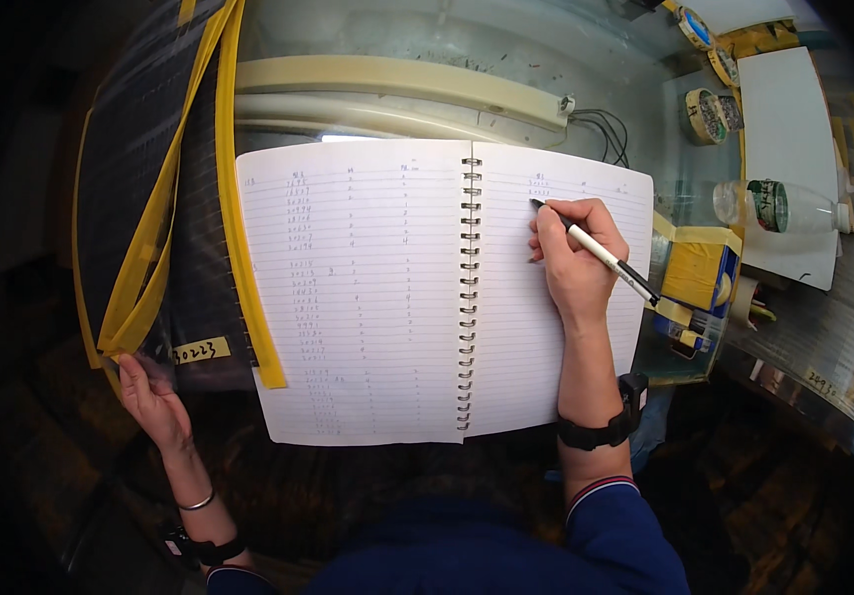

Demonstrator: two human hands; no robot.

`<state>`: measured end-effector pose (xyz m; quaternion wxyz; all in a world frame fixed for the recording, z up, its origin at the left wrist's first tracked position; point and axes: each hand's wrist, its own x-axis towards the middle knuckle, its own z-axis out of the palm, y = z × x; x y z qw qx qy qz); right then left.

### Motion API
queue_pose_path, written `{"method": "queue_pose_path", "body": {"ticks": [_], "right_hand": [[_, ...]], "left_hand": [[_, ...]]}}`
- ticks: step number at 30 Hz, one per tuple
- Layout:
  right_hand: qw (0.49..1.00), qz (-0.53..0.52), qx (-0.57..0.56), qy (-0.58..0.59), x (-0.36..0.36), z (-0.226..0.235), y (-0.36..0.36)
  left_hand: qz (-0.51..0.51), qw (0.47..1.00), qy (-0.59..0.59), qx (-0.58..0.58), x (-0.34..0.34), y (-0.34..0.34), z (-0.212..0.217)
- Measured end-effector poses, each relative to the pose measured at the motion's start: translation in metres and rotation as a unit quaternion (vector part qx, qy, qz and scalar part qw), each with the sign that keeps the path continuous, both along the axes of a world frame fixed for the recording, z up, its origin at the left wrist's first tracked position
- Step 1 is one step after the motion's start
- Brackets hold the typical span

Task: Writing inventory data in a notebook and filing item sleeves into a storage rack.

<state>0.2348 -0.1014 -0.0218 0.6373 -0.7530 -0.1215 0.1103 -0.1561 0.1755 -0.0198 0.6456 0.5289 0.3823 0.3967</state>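
Note:
An open spiral-bound notebook (pixel 377 297) lies in front of me, its left page filled with handwritten columns. Only a few lines of writing stand at the top of the right page. My right hand (pixel 578 253) is closed round a white pen with a black end (pixel 610 260), its tip close to the upper part of that page. At the left, my left hand (pixel 154 402) pinches the lower corner of a dark sheet edged with yellow tape (pixel 149 178). Another dark sheet with a yellow tape label (pixel 199 351) lies under it, and its yellow edge overlaps the notebook's left side.
Beyond the notebook runs a long cream-coloured bar (pixel 397 84) with dark cables (pixel 606 129). On the right are a white board (pixel 789 129), a clear plastic bottle (pixel 814 208), rolls of tape (pixel 707 117) and a box with yellow tape (pixel 695 273).

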Motion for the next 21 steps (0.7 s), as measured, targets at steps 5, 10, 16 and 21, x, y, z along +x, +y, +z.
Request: {"method": "queue_pose_path", "body": {"ticks": [5,10,16,21], "right_hand": [[1.000,-0.002,-0.021,-0.023,0.002,-0.008,-0.002],[0.999,-0.008,-0.021,-0.035,0.002,-0.007,-0.003],[1.000,-0.001,-0.001,-0.025,-0.004,-0.008,0.003],[0.999,-0.031,-0.034,-0.022,0.002,-0.004,-0.006]], "left_hand": [[0.030,0.999,0.019,0.007,0.015,-0.009,0.004],[-0.017,1.000,-0.010,0.002,0.008,-0.002,0.004],[0.044,0.999,0.022,0.013,-0.013,0.003,0.000],[0.082,0.995,0.051,0.008,0.045,-0.022,0.010]]}}
